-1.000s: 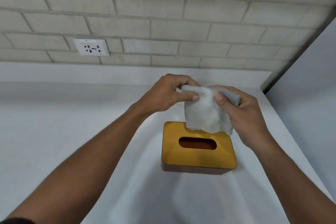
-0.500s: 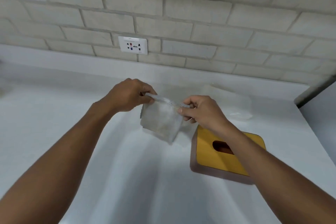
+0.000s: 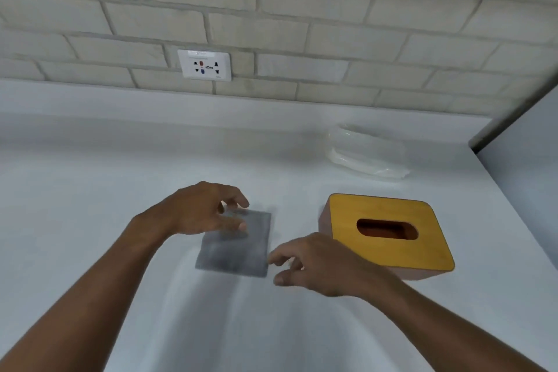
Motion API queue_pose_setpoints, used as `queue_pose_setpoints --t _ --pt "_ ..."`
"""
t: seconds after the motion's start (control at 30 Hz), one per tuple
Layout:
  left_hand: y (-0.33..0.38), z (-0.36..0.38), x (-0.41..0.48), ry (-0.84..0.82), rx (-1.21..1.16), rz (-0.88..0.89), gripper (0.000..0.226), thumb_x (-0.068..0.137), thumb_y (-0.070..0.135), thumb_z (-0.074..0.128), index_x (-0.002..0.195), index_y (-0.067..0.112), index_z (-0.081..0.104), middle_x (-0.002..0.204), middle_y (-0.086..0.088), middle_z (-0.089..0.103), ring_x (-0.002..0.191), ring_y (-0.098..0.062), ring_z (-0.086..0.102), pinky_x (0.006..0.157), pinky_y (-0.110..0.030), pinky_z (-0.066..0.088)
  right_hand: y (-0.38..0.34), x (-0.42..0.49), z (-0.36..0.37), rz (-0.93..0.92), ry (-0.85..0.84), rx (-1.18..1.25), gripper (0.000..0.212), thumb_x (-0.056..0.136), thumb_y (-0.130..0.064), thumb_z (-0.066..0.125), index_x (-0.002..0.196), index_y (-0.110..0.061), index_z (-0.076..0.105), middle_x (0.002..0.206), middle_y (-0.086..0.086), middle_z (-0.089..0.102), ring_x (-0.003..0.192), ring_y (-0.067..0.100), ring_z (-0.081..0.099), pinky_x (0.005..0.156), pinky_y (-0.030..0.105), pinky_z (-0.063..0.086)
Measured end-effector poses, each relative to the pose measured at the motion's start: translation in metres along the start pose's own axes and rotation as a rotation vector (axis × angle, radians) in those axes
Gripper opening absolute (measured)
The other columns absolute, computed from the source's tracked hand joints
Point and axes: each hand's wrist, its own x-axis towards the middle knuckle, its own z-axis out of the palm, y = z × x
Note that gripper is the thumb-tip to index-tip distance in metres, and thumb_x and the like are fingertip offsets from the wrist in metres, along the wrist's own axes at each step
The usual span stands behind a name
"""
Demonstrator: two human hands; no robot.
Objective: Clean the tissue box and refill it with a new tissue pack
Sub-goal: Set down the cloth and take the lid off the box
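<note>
Likely a home interior: a pale brick wall (image 3: 302, 9) with a power socket (image 3: 204, 65) above a plain white table (image 3: 90, 190).

Bare worktop (image 3: 90, 190) lies open on the left; the tissue box (image 3: 389, 232) and tissue pack (image 3: 365, 154) crowd the right corner.

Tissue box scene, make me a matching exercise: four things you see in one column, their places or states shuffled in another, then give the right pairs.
Things:
1. tissue box
2. grey cloth
3. tissue pack
4. wall socket

Places or states:
A. folded flat on the counter between the hands
B. set in the brick wall
C. near the back of the counter, behind the box
D. lid on, oval slot showing no tissue

Pairs: 1-D, 2-A, 3-C, 4-B
</note>
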Motion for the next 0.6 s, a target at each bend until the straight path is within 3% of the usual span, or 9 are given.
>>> queue_pose_setpoints --t 0.07,0.2,0.33,0.43,0.53,0.6 --pt "0.012 0.010 0.015 0.025 0.040 0.052 0.045 0.077 0.080 0.067 0.116 0.060 0.057 0.119 0.028 0.062 0.100 0.005 0.062 0.092 -0.034 0.053 -0.003 -0.013 -0.003 -0.022 0.108 0.097 0.037 0.088 -0.053 0.063 0.123 -0.040 0.062 0.117 -0.023 0.067 0.092 -0.006 0.064 0.083 0.026 0.054" --pt "0.030 0.042 0.041 0.024 0.149 0.104 0.066 0.072 0.089 0.054 0.130 0.061 0.042 0.120 0.034 0.050 0.100 0.005 0.056 0.083 -0.028 0.043 0.015 -0.043 -0.009 0.028 0.383 0.116 0.029 0.091 -0.052 0.060 0.117 -0.041 0.064 0.103 -0.026 0.066 0.093 -0.004 0.062 0.079 0.025 0.052" --pt "0.007 0.071 0.054 -0.084 0.326 -0.025 0.054 0.058 0.085 0.054 0.094 0.048 0.040 0.095 0.020 0.051 0.080 -0.005 0.053 0.067 -0.030 0.036 0.059 -0.075 -0.015 0.226 0.623 -0.074 0.030 0.093 -0.043 0.062 0.121 -0.033 0.066 0.124 -0.018 0.062 0.117 0.009 0.050 0.093 0.029 0.044" --pt "-0.024 0.083 0.052 -0.154 0.295 -0.079 0.056 0.048 0.080 0.062 0.083 0.042 0.040 0.090 0.019 0.053 0.078 -0.003 0.051 0.060 -0.027 0.034 0.089 -0.092 -0.021 0.317 0.581 -0.156 0.040 0.096 -0.046 0.057 0.131 -0.028 0.062 0.133 -0.011 0.060 0.124 0.013 0.048 0.102 0.029 0.040" --pt "-0.035 0.083 0.048 -0.215 0.271 -0.133 0.051 0.048 0.073 0.070 0.078 0.041 0.043 0.084 0.016 0.058 0.072 -0.005 0.051 0.059 -0.026 0.039 0.103 -0.096 -0.022 0.305 0.501 -0.215 0.039 0.098 -0.049 0.050 0.129 -0.030 0.063 0.124 -0.012 0.066 0.116 0.011 0.056 0.096 0.027 0.041" --pt "-0.024 0.077 0.047 -0.248 0.266 -0.169 0.056 0.048 0.079 0.071 0.079 0.040 0.045 0.078 0.016 0.061 0.068 -0.005 0.052 0.062 -0.027 0.041 0.104 -0.095 -0.022 0.274 0.485 -0.231 0.034 0.097 -0.050 0.051 0.123 -0.034 0.066 0.113 -0.014 0.069 0.106 0.010 0.059 0.088 0.028 0.042"
